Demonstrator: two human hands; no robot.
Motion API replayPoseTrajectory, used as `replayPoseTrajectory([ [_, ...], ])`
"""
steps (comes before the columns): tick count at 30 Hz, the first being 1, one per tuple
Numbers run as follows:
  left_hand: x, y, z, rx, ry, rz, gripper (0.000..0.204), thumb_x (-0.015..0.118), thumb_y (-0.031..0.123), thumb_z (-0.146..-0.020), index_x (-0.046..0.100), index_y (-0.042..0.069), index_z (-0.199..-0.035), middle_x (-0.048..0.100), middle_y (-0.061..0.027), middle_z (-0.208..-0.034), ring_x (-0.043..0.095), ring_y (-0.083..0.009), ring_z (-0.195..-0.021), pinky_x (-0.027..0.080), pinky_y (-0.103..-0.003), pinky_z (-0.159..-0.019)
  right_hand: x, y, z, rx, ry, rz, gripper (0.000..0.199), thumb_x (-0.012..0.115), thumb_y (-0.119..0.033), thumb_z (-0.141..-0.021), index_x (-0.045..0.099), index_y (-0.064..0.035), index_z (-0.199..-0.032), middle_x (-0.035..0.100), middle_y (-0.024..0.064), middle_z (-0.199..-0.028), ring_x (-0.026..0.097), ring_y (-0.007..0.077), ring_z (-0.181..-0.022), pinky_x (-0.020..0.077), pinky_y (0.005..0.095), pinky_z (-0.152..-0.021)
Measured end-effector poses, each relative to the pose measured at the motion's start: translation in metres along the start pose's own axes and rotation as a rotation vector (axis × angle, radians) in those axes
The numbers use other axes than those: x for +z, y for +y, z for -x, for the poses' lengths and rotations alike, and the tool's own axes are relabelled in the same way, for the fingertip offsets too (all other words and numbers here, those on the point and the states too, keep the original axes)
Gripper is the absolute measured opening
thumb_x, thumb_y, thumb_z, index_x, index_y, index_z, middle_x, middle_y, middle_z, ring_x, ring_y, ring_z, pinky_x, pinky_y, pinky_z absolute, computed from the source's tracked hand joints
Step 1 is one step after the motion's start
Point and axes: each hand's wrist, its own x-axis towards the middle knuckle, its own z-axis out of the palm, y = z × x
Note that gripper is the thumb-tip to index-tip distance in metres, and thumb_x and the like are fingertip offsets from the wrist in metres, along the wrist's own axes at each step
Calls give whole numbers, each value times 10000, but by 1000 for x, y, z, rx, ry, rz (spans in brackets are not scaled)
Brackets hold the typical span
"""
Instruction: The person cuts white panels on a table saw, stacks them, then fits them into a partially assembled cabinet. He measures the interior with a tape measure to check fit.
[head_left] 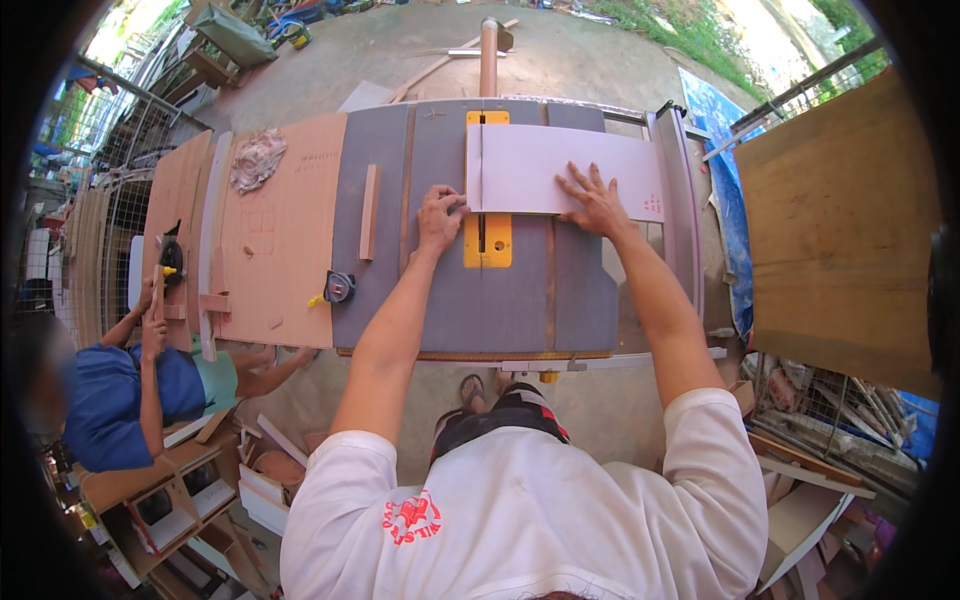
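You stand at the near edge of a grey table saw [580, 290], both bare arms reaching over its top. The landmark is the yellow throat plate [488, 240] set in the middle of the saw top.

A pale, rectangular board [560, 165] lies flat on the saw top, its left end over the far half of the throat plate, the rest running off to the plate's right. A cut slot shows in the board near that left end, in line with the plate's slot.

Your left hand [438, 215] sits just left of the throat plate, fingers curled, fingertips pressing the board's near left corner. It grips nothing; it bears on the edge.

Your right hand [593, 200] lies well right of the plate, palm down, fingers spread wide, flat on the board's near edge.

Right of the board, a grey rip fence [678, 210] runs front to back; the board's right end is just beside it.

Left of the plate, a short wooden strip [369, 212] lies loose on the saw top. Nearer you than that strip, a tape measure [339, 287] rests at the seam where the grey top meets a brown plywood side table [285, 250]. A crumpled rag [257, 158] lies on the far part of that plywood.

Beyond the plywood, at far left, another person in a blue shirt [105, 400] has raised hands at its edge.
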Motion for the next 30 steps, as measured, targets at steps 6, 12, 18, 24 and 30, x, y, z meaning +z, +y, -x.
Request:
replayPoseTrajectory([
  [6, 3, 0, -11, 20, 63, -1, 259, 832, 181, -879, 806, 82, -1117, 633, -76, -1209, 613, -269, -1166, 515, -402, -973, -4, 10, -20, -6, 8, -18, 898, 762, -619, -848, 375, -402, -1629, 180, -4, -1769, 118, 466, -1604, 192, 822, -1172],
  [12, 13, 0, -30, 21, 193, -88, 289, 839, 226, -873, 797, 121, -1139, 638, -87, -1178, 626, -291, -1134, 520, -437, -963, -15, 17, -45, -1, -10, -11, 889, 767, -601, -853, 378, -404, -1627, 184, -4, -1768, 123, 467, -1603, 204, 807, -1182],
  [18, 13, -31, -73, -229, 566, -83, 248, 795, 250, -934, 765, 106, -1133, 640, -112, -1145, 629, -305, -1071, 528, -429, -903, -26, 21, -71, -20, 4, -21, 885, 761, -592, -864, 364, -405, -1633, 181, -1, -1769, 114, 462, -1606, 189, 805, -1188],
  [24, -10, -34, -100, -140, 522, -35, 228, 779, 229, -950, 755, 67, -1109, 679, -108, -1012, 647, -282, -968, 540, -412, -847, -17, 39, -87, 7, -18, -11, 891, 747, -619, -867, 350, -414, -1637, 172, -3, -1771, 98, 445, -1613, 172, 802, -1194],
  [30, -45, -13, -144, -62, 295, -92, 224, 764, 197, -947, 761, 59, -1123, 716, -111, -1045, 684, -280, -1023, 554, -394, -891, -26, 44, -105, 2, -24, 5, 890, 739, -633, -868, 349, -413, -1637, 165, -3, -1773, 92, 448, -1613, 161, 803, -1195],
])
